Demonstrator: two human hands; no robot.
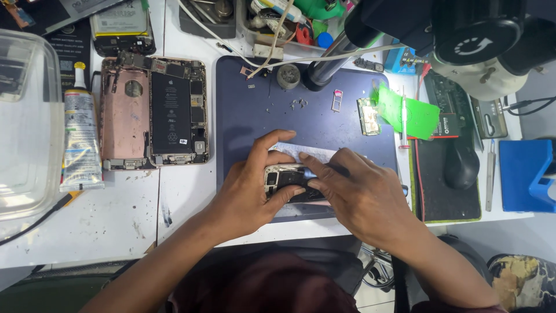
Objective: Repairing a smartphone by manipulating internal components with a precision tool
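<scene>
Left hand (252, 185) clamps an opened phone (289, 182) on the dark mat (249, 110) near the tabletop's front edge; right hand (353, 191) pinches a component inside; reassembly remains unfinished.

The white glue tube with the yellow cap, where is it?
In the head view, the white glue tube with the yellow cap lies far left, between the clear plastic box and the opened pink phone.

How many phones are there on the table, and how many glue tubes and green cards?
Opened phones: 3, one pink, one showing its black battery, one under the left hand and right hand.
Glue tubes: 1
Green cards: 1
Total: 5
</scene>
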